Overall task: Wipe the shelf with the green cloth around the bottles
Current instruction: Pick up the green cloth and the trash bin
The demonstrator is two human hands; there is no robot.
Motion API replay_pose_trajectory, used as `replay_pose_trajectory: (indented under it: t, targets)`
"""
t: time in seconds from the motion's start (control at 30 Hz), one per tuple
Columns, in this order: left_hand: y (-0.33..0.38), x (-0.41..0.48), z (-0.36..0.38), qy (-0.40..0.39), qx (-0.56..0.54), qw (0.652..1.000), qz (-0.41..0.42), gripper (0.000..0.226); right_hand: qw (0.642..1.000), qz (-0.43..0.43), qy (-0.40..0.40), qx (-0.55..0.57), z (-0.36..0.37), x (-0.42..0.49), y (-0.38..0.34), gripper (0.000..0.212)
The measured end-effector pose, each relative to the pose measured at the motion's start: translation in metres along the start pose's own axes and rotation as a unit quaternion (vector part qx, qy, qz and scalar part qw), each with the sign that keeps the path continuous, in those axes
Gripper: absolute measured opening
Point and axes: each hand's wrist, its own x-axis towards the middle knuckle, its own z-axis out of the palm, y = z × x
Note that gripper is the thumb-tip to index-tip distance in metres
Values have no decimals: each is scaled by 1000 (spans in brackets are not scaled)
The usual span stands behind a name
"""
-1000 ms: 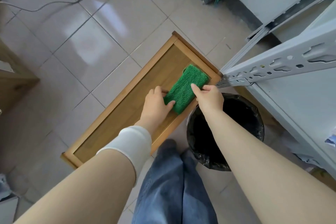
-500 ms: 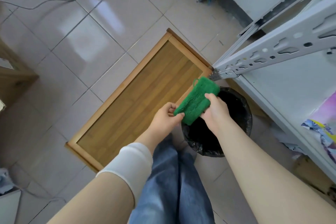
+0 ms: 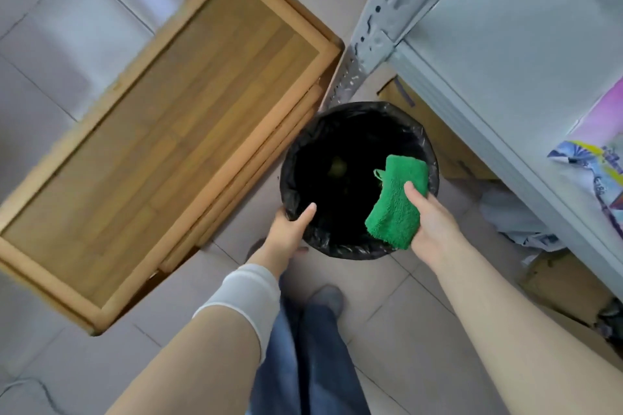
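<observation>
My right hand [image 3: 433, 224] holds the folded green cloth [image 3: 394, 202] over the right side of a black-lined bin [image 3: 357, 246]. The cloth hangs above the bin's opening, thumb on top of it. My left hand [image 3: 290, 229] grips the bin's near left rim, thumb inside the liner. The low wooden shelf [image 3: 161, 131] lies to the left on the tiled floor, its top bare. No bottles are in view.
A grey metal rack [image 3: 505, 54] fills the upper right, its slotted post [image 3: 381, 23] meeting the floor beside the bin. Colourful packaging [image 3: 593, 172] lies on the rack's surface. Cardboard boxes [image 3: 435, 138] sit under the rack. My jeans and feet [image 3: 310, 347] are below the bin.
The cloth came off the wooden shelf and moved right, over the bin. My left hand let go of the cloth and took hold of the bin's rim. The view tilted down.
</observation>
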Motion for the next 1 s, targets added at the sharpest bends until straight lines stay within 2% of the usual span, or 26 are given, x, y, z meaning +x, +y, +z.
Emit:
replay_pose_trajectory:
  t: [0.1, 0.3, 0.43, 0.53, 0.77, 1.0]
  targets:
    - [-6, 15, 18, 22, -67, 997, 34, 41, 1000, -4, 1, 22, -9, 16, 10, 34]
    - [-8, 17, 16, 51, -68, 996, 1, 19, 997, -27, -47, 52, -13, 20, 21, 34]
    - [-13, -20, 2, 53, -64, 997, -6, 27, 995, -40, -72, 53, -18, -13, 21, 37]
    - [-21, -74, -13, 48, -55, 997, -16, 38, 996, -45, -76, 30, -25, -64, 19, 40]
    - [2, -275, -52, 8, 9, 1000, -12, 32, 992, -86, -85, -37, -51, -247, 10, 48]
    - [18, -417, -91, -75, 84, 992, 64, 25, 980, -179, -83, -32, -70, -412, 20, 24]
